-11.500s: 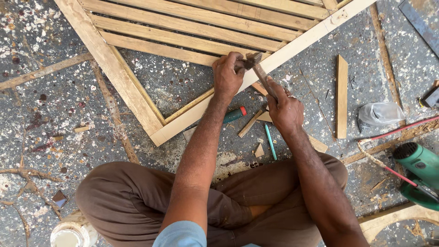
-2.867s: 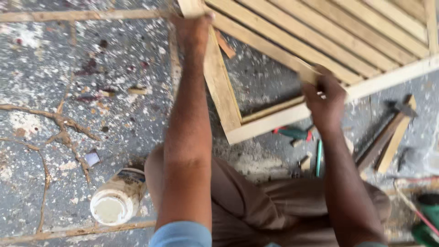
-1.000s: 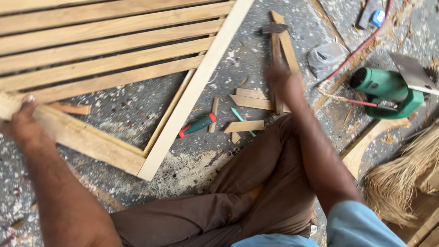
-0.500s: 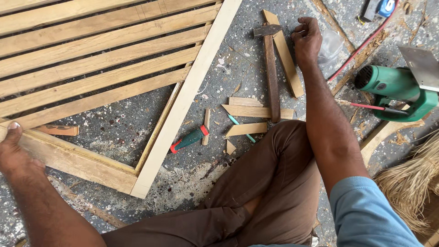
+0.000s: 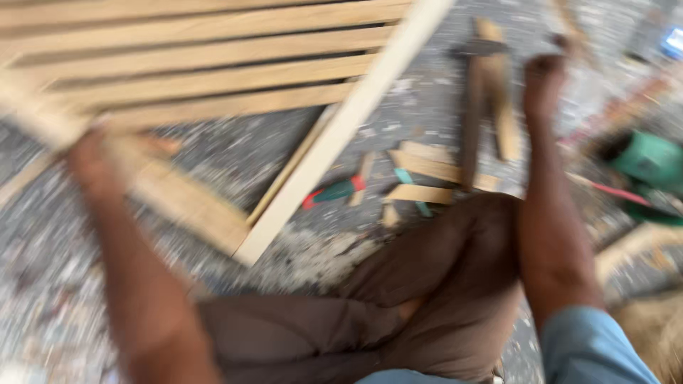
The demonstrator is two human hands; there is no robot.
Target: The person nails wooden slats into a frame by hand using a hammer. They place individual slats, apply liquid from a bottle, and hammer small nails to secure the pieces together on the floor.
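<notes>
The whole view is blurred by motion. A large slatted wooden frame lies on the speckled floor at the upper left. My left hand grips its near rail, close to the corner. My right hand is stretched out at the upper right, beside a hammer and a long wooden strip lying side by side. The blur hides whether that hand's fingers hold anything.
A red and green screwdriver and short wood offcuts lie in front of my folded legs in brown trousers. A green power tool with a red cord sits at the right. Sawdust covers the floor.
The camera has swung and blurred. My left hand stays on the frame's near rail, and the frame's corner has shifted right. My right hand remains out by the hammer and strip.
</notes>
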